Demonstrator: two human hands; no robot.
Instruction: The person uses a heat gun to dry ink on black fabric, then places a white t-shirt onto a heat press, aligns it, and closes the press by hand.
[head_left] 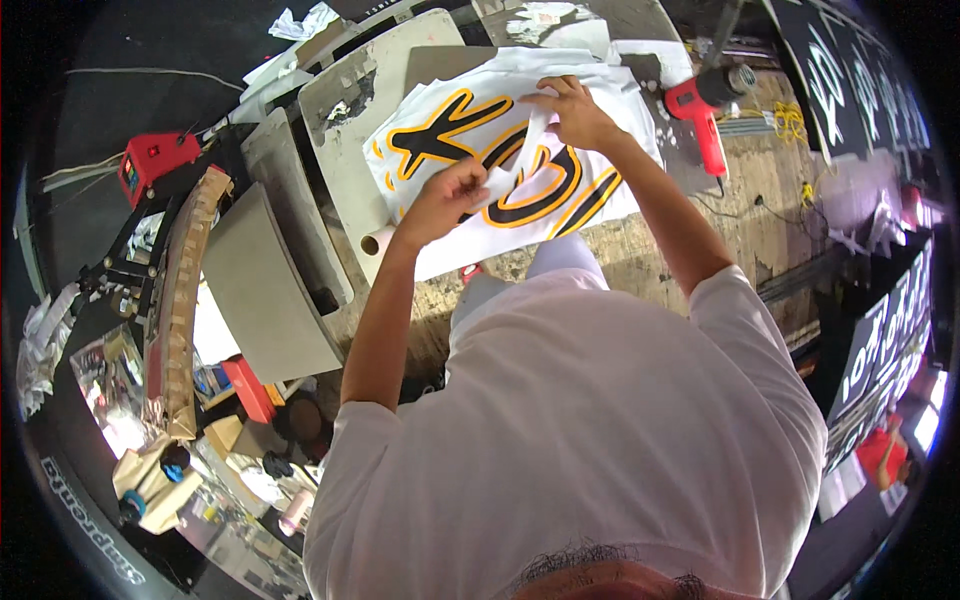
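Observation:
A white sheet with bold black shapes outlined in orange lies over a grey tabletop in front of me. I cannot tell whether it is cloth or vinyl. A narrow white strip of film rises off the printed shapes, stretched between my hands. My left hand is closed in a pinch on its near end, low over the printing. Farther off and to the right, my right hand grips the strip's upper end between thumb and fingers. Beside my left wrist, the open end of a cardboard tube shows at the sheet's edge.
A red heat gun rests right of the sheet, its cord trailing down. Scraps of white paper lie at the table's far side. To the left are a red box-shaped device, a grey panel and a long brown cardboard piece.

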